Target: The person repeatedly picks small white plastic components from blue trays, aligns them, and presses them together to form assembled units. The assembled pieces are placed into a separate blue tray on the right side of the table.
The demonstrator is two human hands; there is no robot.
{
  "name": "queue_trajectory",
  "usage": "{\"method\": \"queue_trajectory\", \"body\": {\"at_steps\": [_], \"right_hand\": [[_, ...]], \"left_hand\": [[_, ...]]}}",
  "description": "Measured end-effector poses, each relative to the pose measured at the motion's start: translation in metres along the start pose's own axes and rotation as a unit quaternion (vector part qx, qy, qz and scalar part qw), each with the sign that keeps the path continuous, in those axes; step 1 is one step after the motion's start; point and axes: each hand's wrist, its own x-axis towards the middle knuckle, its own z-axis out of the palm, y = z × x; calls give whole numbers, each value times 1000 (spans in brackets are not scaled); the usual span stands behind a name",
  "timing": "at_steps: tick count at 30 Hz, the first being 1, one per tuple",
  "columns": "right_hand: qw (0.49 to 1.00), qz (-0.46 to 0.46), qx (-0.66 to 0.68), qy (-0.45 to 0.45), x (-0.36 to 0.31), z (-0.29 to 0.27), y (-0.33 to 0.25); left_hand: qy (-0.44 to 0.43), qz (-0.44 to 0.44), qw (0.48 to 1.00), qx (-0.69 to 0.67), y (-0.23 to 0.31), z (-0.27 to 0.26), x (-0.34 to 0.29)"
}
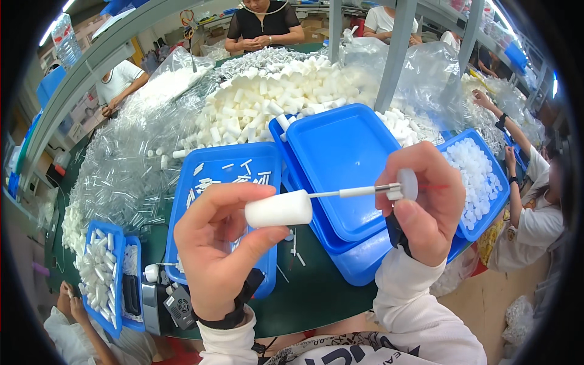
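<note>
My left hand (210,258) pinches a plain white cylinder (278,210) between thumb and fingertips, in mid-air above the trays. From the cylinder's right end runs a thin rod with a white sleeve (358,191) on it; how far it reaches inside is hidden. My right hand (435,201) grips the rod's other end, where a small metal-and-white fitting (392,190) meets a round translucent cap (407,184). Something thin and red shows beside that cap, across the right fingers. Below lie a blue tray (274,176) of small white tubes and an upturned or bare blue tray (340,146).
A big heap of white cylinders (261,97) covers the table's far side, with clear plastic tubes (131,164) to its left. White caps (471,176) fill a tray at right. Grey posts (395,55) rise beyond. Co-workers (264,27) sit around the table.
</note>
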Motion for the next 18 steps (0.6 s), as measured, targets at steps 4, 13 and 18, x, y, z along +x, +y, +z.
{"method": "queue_trajectory", "body": {"at_steps": [4,13,18], "right_hand": [[998,-40,-27,-39,2,1,0],[994,-84,-58,-41,-3,2,-3],[993,-78,-64,-63,0,-1,-7]], "left_hand": [[-17,23,997,70,1,-11,-1],[5,23,999,32,11,-9,-6],[-45,11,995,92,14,-19,-8]]}}
